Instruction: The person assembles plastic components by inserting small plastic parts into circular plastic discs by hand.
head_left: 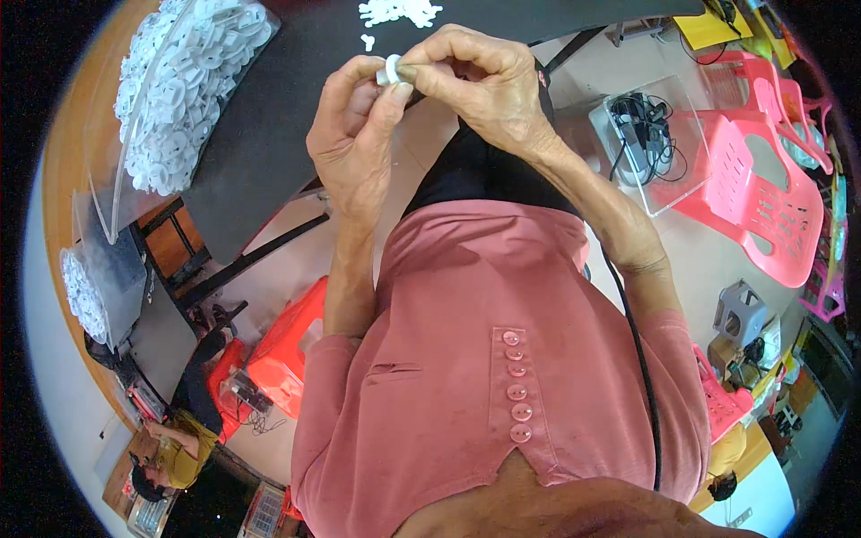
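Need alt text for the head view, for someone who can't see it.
A person's left hand and right hand pinch a small white part by a dark table. At left, a clear bin holds many white pieces; a small loose pile lies on the table ahead.

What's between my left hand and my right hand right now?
A small white piece, gripped by the fingers of both the left hand and the right hand; the head view shows it.
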Available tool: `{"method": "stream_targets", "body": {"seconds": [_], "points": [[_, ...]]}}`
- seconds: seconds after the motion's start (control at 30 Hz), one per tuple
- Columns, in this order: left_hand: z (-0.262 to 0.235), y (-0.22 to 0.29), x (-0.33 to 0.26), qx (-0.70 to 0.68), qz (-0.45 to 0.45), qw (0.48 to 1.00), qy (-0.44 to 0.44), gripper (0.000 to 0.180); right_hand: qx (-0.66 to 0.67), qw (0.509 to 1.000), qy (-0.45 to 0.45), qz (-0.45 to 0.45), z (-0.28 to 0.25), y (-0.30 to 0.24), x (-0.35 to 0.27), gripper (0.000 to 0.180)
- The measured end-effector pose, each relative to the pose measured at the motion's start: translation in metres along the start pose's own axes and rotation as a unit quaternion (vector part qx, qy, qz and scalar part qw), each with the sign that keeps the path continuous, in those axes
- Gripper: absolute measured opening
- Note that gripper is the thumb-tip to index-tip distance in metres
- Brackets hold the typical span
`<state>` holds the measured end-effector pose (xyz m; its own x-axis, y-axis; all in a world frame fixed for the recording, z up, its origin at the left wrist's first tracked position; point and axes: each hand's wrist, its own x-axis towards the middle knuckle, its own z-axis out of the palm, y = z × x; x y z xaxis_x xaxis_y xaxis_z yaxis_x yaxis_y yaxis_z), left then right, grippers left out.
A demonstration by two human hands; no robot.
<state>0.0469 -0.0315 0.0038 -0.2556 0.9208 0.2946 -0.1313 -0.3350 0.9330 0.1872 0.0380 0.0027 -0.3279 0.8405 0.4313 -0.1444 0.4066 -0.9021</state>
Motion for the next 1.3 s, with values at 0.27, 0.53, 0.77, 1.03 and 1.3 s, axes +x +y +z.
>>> {"method": "stream_targets", "body": {"seconds": [0.27,0.53,0.77,1.03,1.3], "points": [[-0.006,-0.001,0.009,-0.093,-0.025,0.995,-0.009,0.029,0.048,0.992,-0.064,0.096,-0.012,-0.014,0.003,0.016],[-0.004,-0.002,0.009,-0.102,-0.039,0.994,-0.015,0.028,-0.054,0.994,-0.072,0.057,-0.014,-0.012,0.005,0.015],[0.000,-0.004,0.010,-0.066,-0.025,0.997,0.001,0.027,-0.037,0.997,-0.062,0.020,-0.010,-0.005,0.003,0.010],[0.000,-0.005,0.015,0.006,-0.012,1.000,-0.003,0.026,-0.041,0.994,-0.086,0.053,-0.017,-0.002,0.010,0.010],[-0.004,-0.008,0.020,-0.095,-0.035,0.994,-0.037,0.025,0.146,0.974,-0.072,0.155,-0.018,-0.015,0.013,0.013]]}}
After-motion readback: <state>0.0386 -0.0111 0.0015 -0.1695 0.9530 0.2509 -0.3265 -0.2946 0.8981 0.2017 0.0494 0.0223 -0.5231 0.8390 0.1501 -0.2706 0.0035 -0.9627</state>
